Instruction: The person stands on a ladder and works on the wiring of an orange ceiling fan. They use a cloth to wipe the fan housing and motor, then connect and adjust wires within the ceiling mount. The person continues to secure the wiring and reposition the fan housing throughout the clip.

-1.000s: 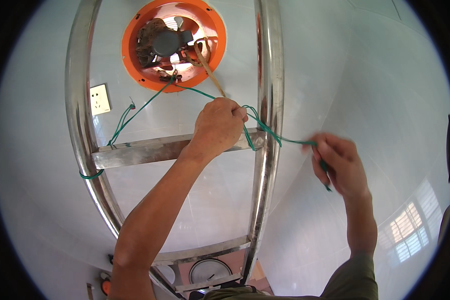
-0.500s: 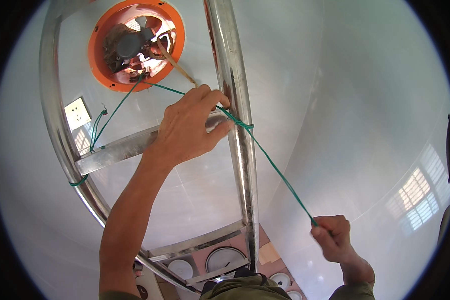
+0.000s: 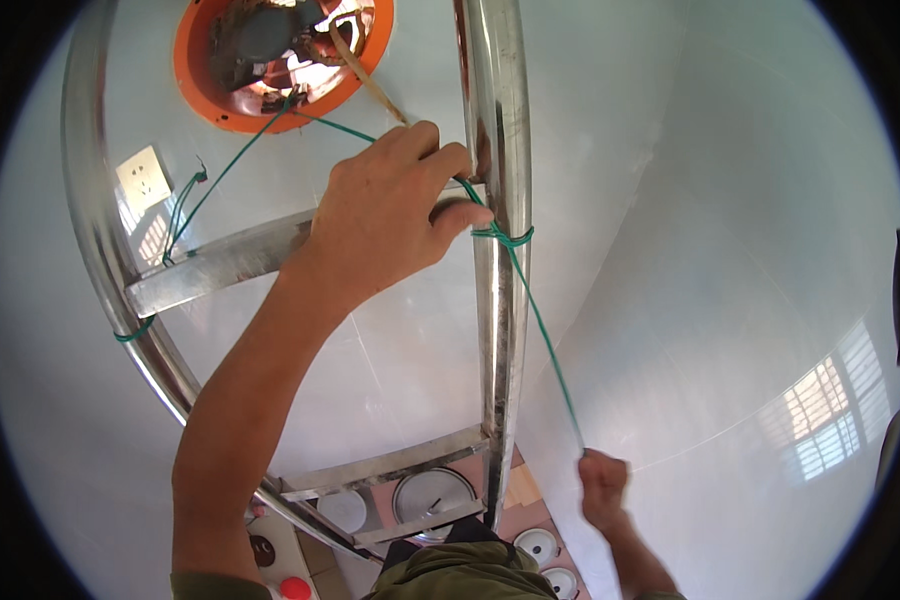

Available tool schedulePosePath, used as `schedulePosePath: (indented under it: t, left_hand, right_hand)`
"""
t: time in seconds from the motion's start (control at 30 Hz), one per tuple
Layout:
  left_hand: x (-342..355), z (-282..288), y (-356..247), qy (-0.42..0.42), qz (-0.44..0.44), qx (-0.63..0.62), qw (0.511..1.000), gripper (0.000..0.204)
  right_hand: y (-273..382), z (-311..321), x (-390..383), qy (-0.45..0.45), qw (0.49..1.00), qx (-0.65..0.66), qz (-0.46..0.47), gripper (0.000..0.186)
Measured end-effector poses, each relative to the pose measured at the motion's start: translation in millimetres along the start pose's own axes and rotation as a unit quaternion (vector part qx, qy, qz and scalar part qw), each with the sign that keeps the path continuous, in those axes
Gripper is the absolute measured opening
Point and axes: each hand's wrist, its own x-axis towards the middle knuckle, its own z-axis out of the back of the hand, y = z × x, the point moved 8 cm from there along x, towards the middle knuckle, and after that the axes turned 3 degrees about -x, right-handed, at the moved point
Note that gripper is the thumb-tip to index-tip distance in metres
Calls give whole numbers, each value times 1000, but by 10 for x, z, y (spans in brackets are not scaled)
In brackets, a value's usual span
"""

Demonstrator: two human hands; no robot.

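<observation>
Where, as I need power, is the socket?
In the head view, the socket is at upper left, just right of the ladder's left rail, below and left of the fan.

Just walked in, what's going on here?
A person's right hand holds a green cord stretched straight from a loop around the metal ladder's right rail. The left hand is close to that loop. Another green loop goes round the left rail; an orange fan shows between the rails.
</observation>
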Motion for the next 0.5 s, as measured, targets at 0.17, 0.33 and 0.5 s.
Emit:
schedulePosePath:
  t: [0.17,0.33,0.5]
  left_hand:
    - [59,76,-51,-8,-11,-48,999,30]
    - [-14,108,-170,19,-83,-48,995,32]
    - [-505,-159,-535,121,-242,-59,961,38]
  right_hand:
    - [-200,-1138,132,11,998,47,-46,28]
    - [624,-1315,198,197,978,-31,69,20]
    - [1793,-713,508,238,928,0,287,18]
